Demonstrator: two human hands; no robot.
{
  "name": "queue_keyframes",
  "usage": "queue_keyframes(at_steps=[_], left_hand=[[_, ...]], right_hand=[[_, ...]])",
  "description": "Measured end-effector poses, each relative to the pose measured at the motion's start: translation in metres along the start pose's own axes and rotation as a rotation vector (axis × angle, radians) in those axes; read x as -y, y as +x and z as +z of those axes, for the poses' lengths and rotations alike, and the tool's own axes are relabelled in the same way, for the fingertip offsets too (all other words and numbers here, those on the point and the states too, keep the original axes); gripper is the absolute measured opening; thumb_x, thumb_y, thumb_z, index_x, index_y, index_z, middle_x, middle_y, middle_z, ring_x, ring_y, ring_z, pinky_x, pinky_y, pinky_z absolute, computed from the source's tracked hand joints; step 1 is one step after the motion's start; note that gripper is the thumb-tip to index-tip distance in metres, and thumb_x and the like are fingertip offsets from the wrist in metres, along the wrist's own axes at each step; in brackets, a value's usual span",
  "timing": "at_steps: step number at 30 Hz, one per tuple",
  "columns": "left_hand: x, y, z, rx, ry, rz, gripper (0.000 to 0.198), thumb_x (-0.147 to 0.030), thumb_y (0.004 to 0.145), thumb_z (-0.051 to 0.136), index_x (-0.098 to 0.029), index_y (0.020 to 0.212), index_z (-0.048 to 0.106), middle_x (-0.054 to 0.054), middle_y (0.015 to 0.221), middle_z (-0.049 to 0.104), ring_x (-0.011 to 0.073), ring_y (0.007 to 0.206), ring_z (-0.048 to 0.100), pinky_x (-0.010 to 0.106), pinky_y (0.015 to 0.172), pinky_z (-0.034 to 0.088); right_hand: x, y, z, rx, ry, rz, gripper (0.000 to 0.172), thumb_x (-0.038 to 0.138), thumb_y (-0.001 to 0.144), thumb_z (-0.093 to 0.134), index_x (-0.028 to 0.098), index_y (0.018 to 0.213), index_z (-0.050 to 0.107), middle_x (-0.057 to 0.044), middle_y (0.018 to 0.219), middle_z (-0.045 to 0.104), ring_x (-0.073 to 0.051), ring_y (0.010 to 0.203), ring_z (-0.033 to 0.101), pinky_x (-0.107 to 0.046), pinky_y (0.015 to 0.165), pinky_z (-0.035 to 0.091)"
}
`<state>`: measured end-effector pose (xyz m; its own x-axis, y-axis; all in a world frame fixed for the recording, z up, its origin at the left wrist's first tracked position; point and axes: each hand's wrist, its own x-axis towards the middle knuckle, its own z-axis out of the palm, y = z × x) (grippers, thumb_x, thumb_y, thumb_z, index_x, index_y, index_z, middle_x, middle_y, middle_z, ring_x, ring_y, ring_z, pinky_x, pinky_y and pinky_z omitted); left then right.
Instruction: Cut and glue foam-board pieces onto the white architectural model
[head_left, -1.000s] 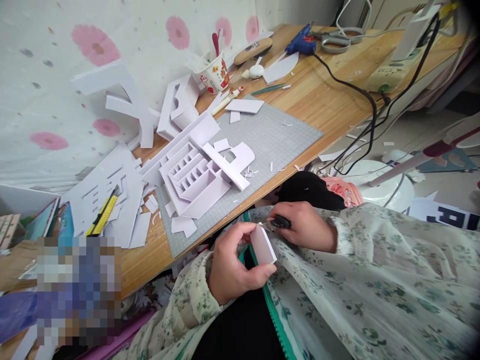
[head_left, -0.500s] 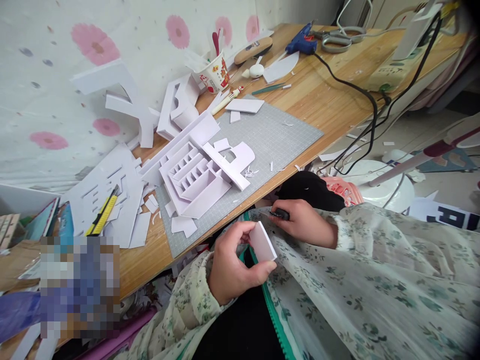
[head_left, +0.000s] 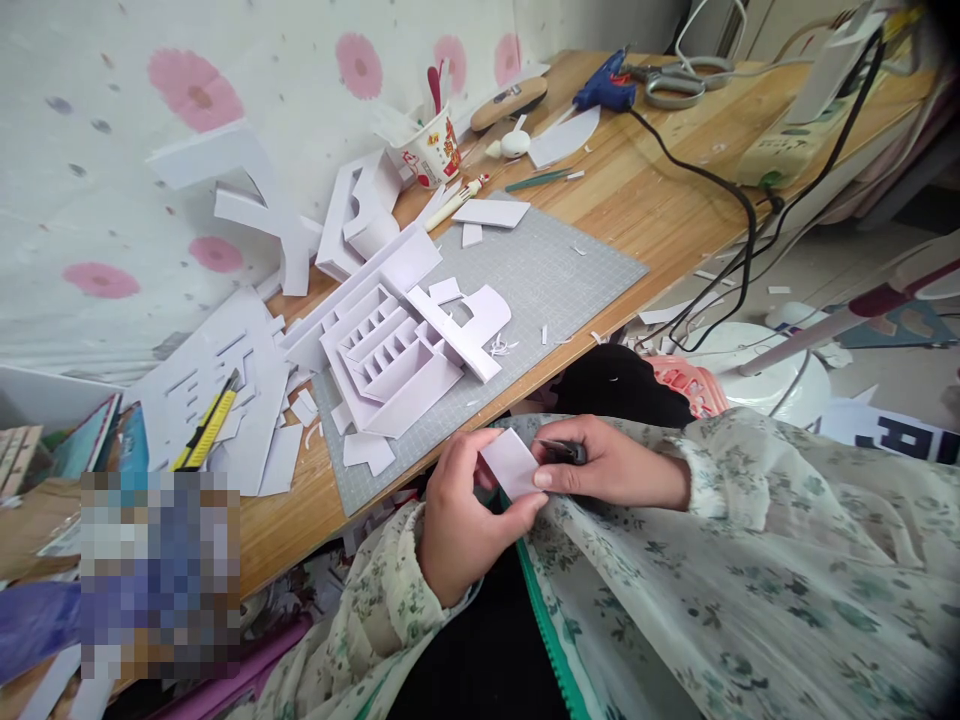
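Above my lap, my left hand (head_left: pixel 466 520) pinches a small rectangular piece of white foam board (head_left: pixel 511 464) between thumb and fingers. My right hand (head_left: pixel 611 462) is closed around a small black-handled knife (head_left: pixel 568 453), whose short blade points left toward the piece. The right thumb meets the piece's right edge; whether the blade touches it I cannot tell. Past both hands, on a grey cutting mat (head_left: pixel 592 270), sits a white foam board model (head_left: pixel 412 375) with compartments and small steps.
A yellow utility knife (head_left: pixel 208 425) lies on cut-out foam board sheets (head_left: pixel 180 370) at left. Behind the mat stand a paper cup (head_left: pixel 433 150) and more white pieces. A blue glue gun (head_left: pixel 606 82), scissors (head_left: pixel 675 85) and a power strip (head_left: pixel 787 140) are farther right, with cords hanging over the edge.
My right hand has moved in to the piece, bringing the knife beside it. The piece has turned in my left hand so its broad face shows more.
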<state>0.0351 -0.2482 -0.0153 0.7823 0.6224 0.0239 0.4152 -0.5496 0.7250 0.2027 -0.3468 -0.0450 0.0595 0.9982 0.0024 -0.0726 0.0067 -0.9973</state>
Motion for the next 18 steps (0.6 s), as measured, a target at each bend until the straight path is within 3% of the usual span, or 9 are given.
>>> queue_keyframes(at_steps=[4, 8, 13, 18], left_hand=[[0.004, 0.001, -0.001, 0.078, -0.362, -0.115, 0.047, -0.034, 0.071, 0.074, -0.020, 0.111, 0.054, 0.008, 0.103, 0.064, 0.0207, 0.090, 0.062, 0.032, 0.077, 0.051], [0.005, 0.006, -0.002, 0.156, -0.770, -0.308, 0.038, -0.052, 0.082, 0.058, -0.015, 0.092, 0.060, 0.007, 0.086, 0.066, 0.0166, 0.073, 0.061, 0.028, 0.065, 0.051], [0.006, 0.007, -0.004, 0.358, -0.923, -0.387, 0.044, -0.052, 0.072, 0.072, -0.015, 0.093, 0.064, 0.007, 0.086, 0.068, 0.0182, 0.076, 0.065, 0.031, 0.071, 0.052], [0.013, 0.008, -0.006, 0.464, -0.946, -0.358, 0.050, -0.042, 0.067, 0.081, -0.017, 0.107, 0.064, 0.009, 0.104, 0.069, 0.0204, 0.095, 0.065, 0.032, 0.086, 0.050]], right_hand=[[-0.004, 0.000, -0.002, -0.047, -0.080, -0.019, 0.039, 0.051, 0.084, 0.060, 0.013, 0.073, 0.058, 0.003, 0.065, 0.049, -0.009, 0.061, 0.044, -0.022, 0.057, 0.039], [-0.006, 0.001, -0.008, -0.007, -0.264, -0.229, 0.026, 0.038, 0.088, 0.059, 0.013, 0.083, 0.066, -0.003, 0.075, 0.060, -0.011, 0.067, 0.054, -0.023, 0.064, 0.044], [-0.004, 0.000, -0.013, 0.045, -0.376, -0.399, 0.019, 0.027, 0.090, 0.056, 0.013, 0.085, 0.068, -0.004, 0.074, 0.062, -0.011, 0.067, 0.056, -0.022, 0.063, 0.043], [-0.006, -0.001, -0.015, -0.032, -0.543, -0.478, 0.018, 0.026, 0.091, 0.054, 0.015, 0.091, 0.068, -0.005, 0.074, 0.060, -0.012, 0.066, 0.055, -0.023, 0.061, 0.041]])
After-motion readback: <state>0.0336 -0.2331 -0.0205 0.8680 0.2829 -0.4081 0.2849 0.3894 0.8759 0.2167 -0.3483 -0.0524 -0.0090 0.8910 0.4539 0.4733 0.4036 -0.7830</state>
